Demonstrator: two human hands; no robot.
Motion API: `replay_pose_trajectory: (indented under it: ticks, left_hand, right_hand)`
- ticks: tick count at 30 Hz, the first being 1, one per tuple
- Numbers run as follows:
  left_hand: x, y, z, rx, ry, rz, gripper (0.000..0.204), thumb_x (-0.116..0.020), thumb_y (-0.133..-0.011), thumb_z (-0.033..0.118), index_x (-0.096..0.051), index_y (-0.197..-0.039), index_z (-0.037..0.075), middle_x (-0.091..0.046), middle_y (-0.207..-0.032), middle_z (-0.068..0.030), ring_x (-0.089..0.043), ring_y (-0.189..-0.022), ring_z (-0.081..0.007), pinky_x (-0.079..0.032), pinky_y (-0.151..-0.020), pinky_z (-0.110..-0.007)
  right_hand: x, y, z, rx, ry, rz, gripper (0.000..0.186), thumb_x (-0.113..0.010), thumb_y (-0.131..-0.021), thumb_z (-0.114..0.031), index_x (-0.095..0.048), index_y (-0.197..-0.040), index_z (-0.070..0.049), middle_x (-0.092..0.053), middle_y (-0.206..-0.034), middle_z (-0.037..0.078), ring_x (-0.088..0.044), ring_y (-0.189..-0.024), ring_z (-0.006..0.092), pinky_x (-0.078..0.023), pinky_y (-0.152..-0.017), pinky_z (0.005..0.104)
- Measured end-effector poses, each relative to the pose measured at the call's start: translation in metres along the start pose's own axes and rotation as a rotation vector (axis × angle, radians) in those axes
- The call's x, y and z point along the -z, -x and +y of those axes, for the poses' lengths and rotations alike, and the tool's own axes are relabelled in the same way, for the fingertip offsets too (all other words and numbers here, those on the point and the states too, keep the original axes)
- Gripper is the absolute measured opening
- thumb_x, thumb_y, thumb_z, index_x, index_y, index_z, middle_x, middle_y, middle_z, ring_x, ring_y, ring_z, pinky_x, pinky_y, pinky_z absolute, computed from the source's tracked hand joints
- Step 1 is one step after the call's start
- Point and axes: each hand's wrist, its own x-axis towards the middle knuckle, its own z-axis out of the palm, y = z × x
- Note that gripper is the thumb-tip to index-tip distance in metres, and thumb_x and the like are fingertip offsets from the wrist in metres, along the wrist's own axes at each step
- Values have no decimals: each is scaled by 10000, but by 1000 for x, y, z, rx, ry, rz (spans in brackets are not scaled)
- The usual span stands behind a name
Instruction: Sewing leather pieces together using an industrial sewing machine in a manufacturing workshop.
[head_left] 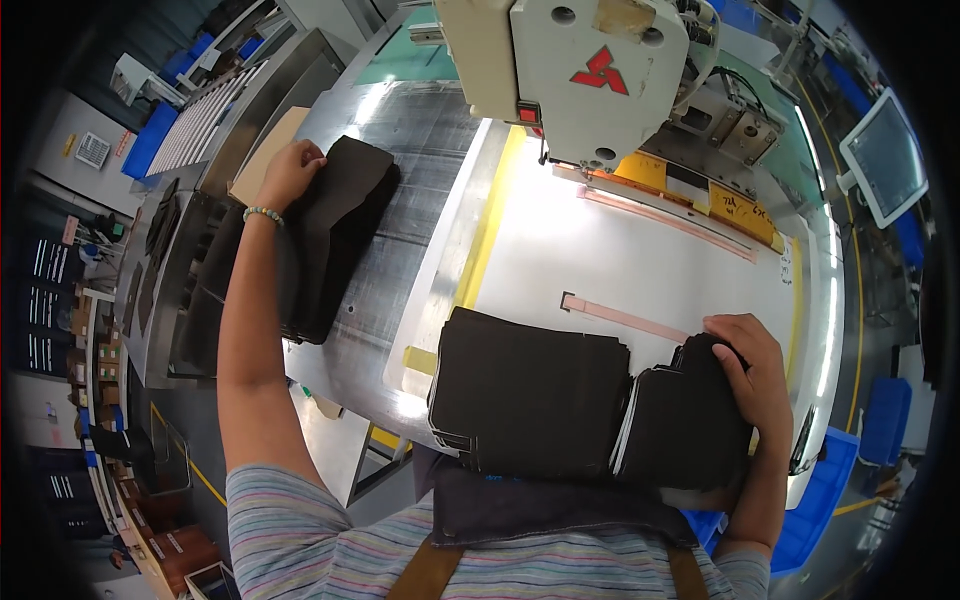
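My left hand [293, 173] reaches to the far left with its fingers curled and pinched at the upper left edge of a tall stack of black cut pieces [355, 180]. Two more stacks lie near my body: a wide one of black rectangular pieces [530, 395] and, right beside it, a narrower black stack [685, 420] with a notched far edge. At the far right corner of that narrower stack is my right hand [752, 375], thumb on top and fingers wrapped round its edge. What the left fingertips pinch is very thin.
A white industrial sewing machine head [595, 75] with an orange clamp [690, 190] stands over the white plate [520, 250]. Pink strips [630, 318] mark the plate. Cardboard [270, 150] leans behind my left hand. A screen [885, 155] and blue bin [820, 500] stand right.
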Motion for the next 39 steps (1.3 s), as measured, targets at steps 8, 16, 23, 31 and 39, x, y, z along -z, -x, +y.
replay_pose_trajectory:
  ticks: [8, 16, 23, 31, 39]
  left_hand:
    - [-4, -7, -29, -26, 365, -119, 213, -798, -1007, 237, -728, -1042, 39, -755, -1056, -101, -702, -1059, -241, -539, -957, -389]
    - [0, 5, -6, -128, 186, 98, 172, -815, -968, 182, -716, -991, 43, -705, -1085, -123, -639, -1120, -325, -510, -989, -437]
    - [3, 5, -11, -207, 98, 171, 137, -820, -937, 136, -721, -974, 48, -696, -1103, -129, -619, -1138, -359, -507, -990, -456]
    - [22, 40, 15, -186, 50, 353, 167, -774, -989, 156, -767, -1116, 48, -729, -1222, -132, -625, -1280, -348, -499, -1080, -435]
    - [43, 115, 134, -472, -149, 56, 332, -608, -1122, 224, -738, -1396, 89, -630, -1583, -90, -441, -1583, -338, -334, -1285, -483]
  right_hand:
    - [1, 0, 1, 17, 11, -26, 281, -669, -1027, -147, -750, -1226, 34, -753, -1225, 200, -718, -1141, 379, -551, -1016, 423]
    - [3, 1, -1, 1, 17, -32, 299, -639, -1053, -182, -750, -1229, 33, -750, -1237, 204, -714, -1155, 376, -541, -1031, 424]
    - [1, 0, 2, 10, 5, -20, 303, -640, -1054, -189, -750, -1224, 36, -753, -1230, 203, -713, -1147, 378, -542, -1024, 425]
    - [-2, -1, 1, 36, 9, -21, 274, -686, -1026, -153, -753, -1213, 36, -756, -1209, 195, -717, -1120, 386, -558, -1003, 425]
    - [4, 6, 3, 24, 41, -7, 275, -696, -1019, -148, -756, -1219, 30, -756, -1220, 199, -716, -1133, 384, -556, -1010, 430]
